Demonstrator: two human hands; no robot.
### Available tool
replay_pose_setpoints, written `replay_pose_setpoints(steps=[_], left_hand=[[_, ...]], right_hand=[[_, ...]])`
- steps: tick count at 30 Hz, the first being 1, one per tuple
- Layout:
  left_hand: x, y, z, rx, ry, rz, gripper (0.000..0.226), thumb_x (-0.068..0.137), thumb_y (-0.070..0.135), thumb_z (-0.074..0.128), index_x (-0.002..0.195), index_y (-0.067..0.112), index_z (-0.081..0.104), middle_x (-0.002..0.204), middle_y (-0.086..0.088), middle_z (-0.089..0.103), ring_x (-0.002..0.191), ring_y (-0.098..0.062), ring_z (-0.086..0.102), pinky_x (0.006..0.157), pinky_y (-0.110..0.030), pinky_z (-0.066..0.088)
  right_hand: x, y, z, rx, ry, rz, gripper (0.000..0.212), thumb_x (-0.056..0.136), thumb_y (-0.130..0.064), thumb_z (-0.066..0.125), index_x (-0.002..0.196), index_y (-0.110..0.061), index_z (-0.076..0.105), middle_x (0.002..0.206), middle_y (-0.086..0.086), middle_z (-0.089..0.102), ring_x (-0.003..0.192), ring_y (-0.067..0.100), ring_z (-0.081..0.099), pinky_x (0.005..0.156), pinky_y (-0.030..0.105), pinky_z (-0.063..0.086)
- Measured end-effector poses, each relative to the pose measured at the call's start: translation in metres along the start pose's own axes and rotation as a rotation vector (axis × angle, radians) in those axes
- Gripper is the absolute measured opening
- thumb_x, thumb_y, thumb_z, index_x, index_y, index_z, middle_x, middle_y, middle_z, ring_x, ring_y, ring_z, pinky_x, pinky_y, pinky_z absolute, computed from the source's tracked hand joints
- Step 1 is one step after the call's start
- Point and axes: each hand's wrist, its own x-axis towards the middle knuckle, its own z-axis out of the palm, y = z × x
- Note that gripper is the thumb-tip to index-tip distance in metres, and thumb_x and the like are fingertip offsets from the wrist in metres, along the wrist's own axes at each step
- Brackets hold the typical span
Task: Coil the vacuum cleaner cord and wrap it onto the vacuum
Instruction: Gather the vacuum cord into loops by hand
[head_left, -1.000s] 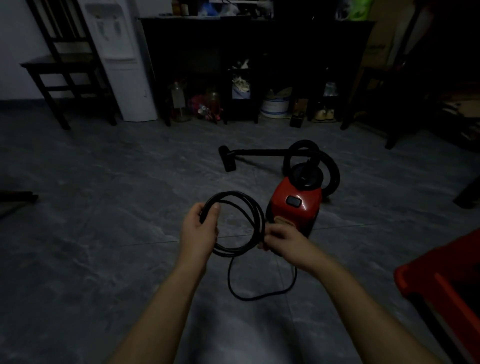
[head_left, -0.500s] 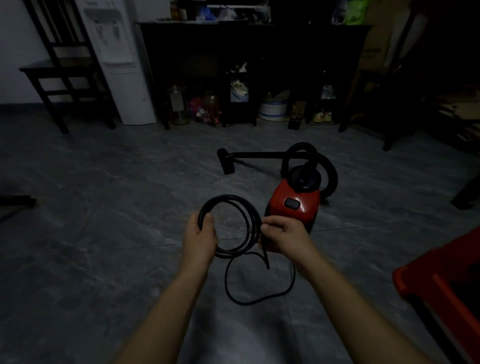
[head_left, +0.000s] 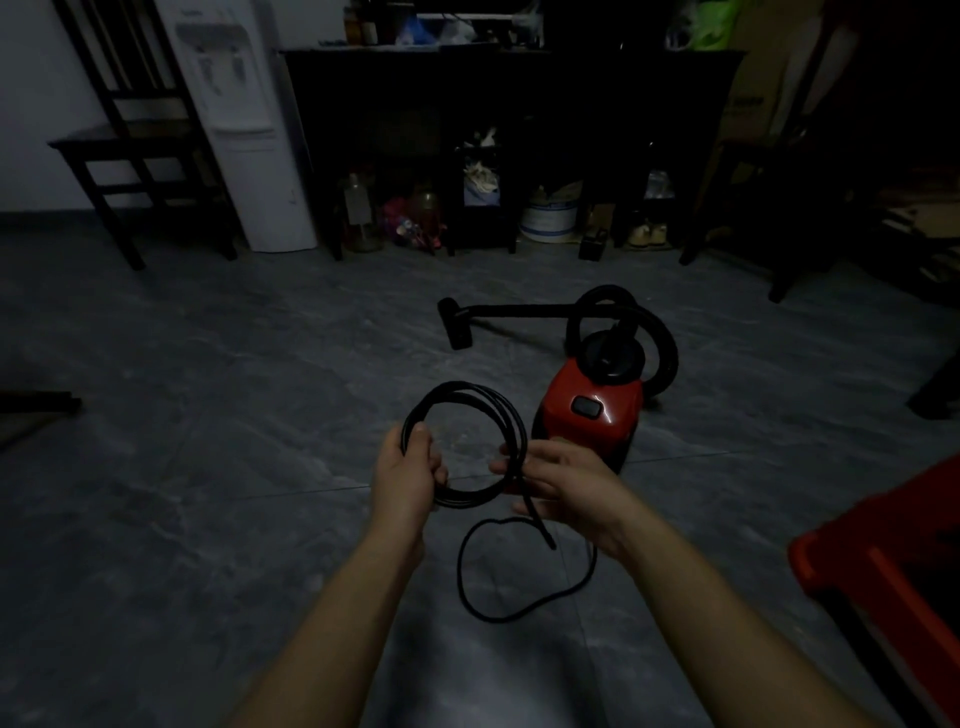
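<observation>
- Between the two hands, the black cord (head_left: 467, 397) is now wound into a round ring of a few turns.
- On the near left side of that ring, the left hand (head_left: 410, 475) has its fingers curled tight round all the turns. It has stayed in that spot.
- On the other side of the ring, the right hand (head_left: 566, 488) has slid a little and its fingers have loosened. It looks like it pinches the cord between thumb and fingers, but that part is blurry.
- Just under the right hand, a short straight bit of cord now pokes down. A second ago it did not show.
- Below both hands, one loose loop of cord (head_left: 519, 616) hangs down toward the floor (head_left: 208, 519), about as big as before.
- Right behind the right hand sits the red vacuum (head_left: 592, 415), not touched by either hand.
- My guess: most of the cord is coiled. The loose loop still has to go onto the ring, and then the ring has to go onto the vacuum.
</observation>
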Motion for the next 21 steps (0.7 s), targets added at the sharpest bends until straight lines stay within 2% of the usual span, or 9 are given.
replay_pose_setpoints(steps=[3, 7, 12, 13, 15, 17, 19, 21], left_hand=[[-0.001, -0.005, -0.002, 0.093, 0.037, 0.006, 0.023, 0.105, 0.027, 0.041, 0.087, 0.02, 0.054, 0.064, 0.002, 0.045, 0.054, -0.01, 0.043, 0.047, -0.022, 0.036], [-0.001, -0.008, -0.003, 0.205, 0.107, 0.033, 0.023, 0.105, 0.03, 0.04, 0.095, 0.018, 0.057, 0.069, 0.0, 0.051, 0.06, -0.014, 0.048, 0.051, -0.027, 0.037], [-0.001, -0.012, -0.002, 0.274, 0.118, 0.03, 0.024, 0.102, 0.039, 0.04, 0.098, 0.021, 0.056, 0.081, 0.0, 0.057, 0.076, -0.021, 0.055, 0.074, -0.042, 0.049], [-0.003, -0.011, -0.001, 0.285, 0.103, 0.02, 0.025, 0.103, 0.038, 0.04, 0.1, 0.02, 0.056, 0.081, 0.0, 0.057, 0.076, -0.02, 0.054, 0.074, -0.041, 0.049], [-0.004, -0.01, 0.001, 0.301, 0.049, -0.008, 0.023, 0.104, 0.033, 0.04, 0.097, 0.018, 0.056, 0.077, -0.001, 0.058, 0.071, -0.018, 0.055, 0.062, -0.032, 0.045], [-0.004, -0.009, 0.001, 0.32, -0.01, -0.039, 0.019, 0.104, 0.027, 0.043, 0.093, 0.018, 0.055, 0.079, -0.005, 0.063, 0.073, -0.02, 0.061, 0.055, -0.029, 0.042], [-0.003, -0.006, -0.002, 0.322, -0.054, -0.078, 0.014, 0.101, 0.022, 0.05, 0.094, 0.015, 0.059, 0.088, -0.008, 0.069, 0.077, -0.021, 0.065, 0.056, -0.028, 0.047], [-0.002, -0.003, -0.006, 0.357, -0.099, -0.102, 0.012, 0.098, 0.019, 0.057, 0.098, 0.01, 0.064, 0.091, -0.007, 0.07, 0.077, -0.015, 0.065, 0.055, -0.019, 0.049]], right_hand=[[0.0, 0.0, 0.0, 0.01, 0.04, -0.002, 0.023, 0.101, -0.013, 0.052, 0.119, -0.008, 0.066, 0.106, 0.003, 0.077, 0.096, 0.017, 0.075, 0.073, 0.028, 0.06], [-0.003, -0.003, 0.002, 0.057, 0.038, -0.007, 0.022, 0.101, -0.02, 0.053, 0.113, -0.009, 0.068, 0.105, 0.003, 0.078, 0.096, 0.016, 0.075, 0.074, 0.027, 0.059], [-0.004, -0.003, 0.002, -0.03, 0.044, -0.096, 0.022, 0.097, -0.027, 0.061, 0.112, -0.014, 0.071, 0.105, 0.001, 0.077, 0.101, 0.013, 0.073, 0.072, 0.025, 0.057], [-0.003, -0.002, 0.002, -0.048, 0.066, -0.11, 0.021, 0.096, -0.026, 0.062, 0.111, -0.014, 0.072, 0.104, 0.002, 0.078, 0.1, 0.014, 0.073, 0.069, 0.024, 0.056], [0.0, -0.001, -0.001, -0.059, 0.114, -0.136, 0.02, 0.096, -0.023, 0.062, 0.11, -0.013, 0.072, 0.101, 0.004, 0.078, 0.096, 0.016, 0.074, 0.063, 0.022, 0.054], [0.001, -0.002, -0.004, -0.056, 0.15, -0.158, 0.019, 0.096, -0.022, 0.062, 0.108, -0.011, 0.073, 0.098, 0.004, 0.077, 0.09, 0.015, 0.074, 0.06, 0.021, 0.05], [0.002, -0.004, -0.009, -0.066, 0.165, -0.174, 0.018, 0.096, -0.021, 0.062, 0.106, -0.011, 0.073, 0.093, 0.003, 0.077, 0.085, 0.014, 0.074, 0.058, 0.019, 0.049], [0.001, -0.004, -0.014, -0.098, 0.17, -0.187, 0.017, 0.096, -0.022, 0.062, 0.103, -0.012, 0.074, 0.088, 0.002, 0.076, 0.082, 0.013, 0.073, 0.056, 0.019, 0.048]])
